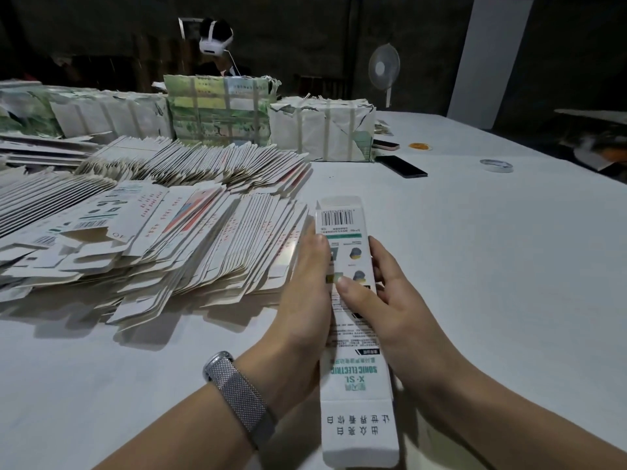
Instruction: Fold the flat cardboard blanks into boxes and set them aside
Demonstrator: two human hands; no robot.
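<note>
one long narrow blank [353, 334] is in hand, held over the pale surface [492, 266] at about 6 o'clock in the view, just to the 3 o'clock side of the big fanned heap of flat blanks [163, 239]. the left hand [305, 300] grips its left edge, fingers curled round it with the thumb laid along the printed face. the right hand [383, 293] grips the right edge, thumb tip pressing the face near the middle and the other fingers wrapped behind. both grips are closed on this same blank, neither slack.

judging from the pose, the step in hand is the opening of the flat sleeve into a tube: the two hands squeeze the side edges toward each other. whether the body has begun to bulge open cannot be told from here. the next move likely calls for pressure along the side creases until the section squares up, then tucking the end flaps.

the blank's long axis runs from 6 o'clock to 12 o'clock, leaning slightly toward 11. the barcode end with its rounded flap points away at 12; the end with the large characters points back to the person. the print reads upside down from here.
</note>
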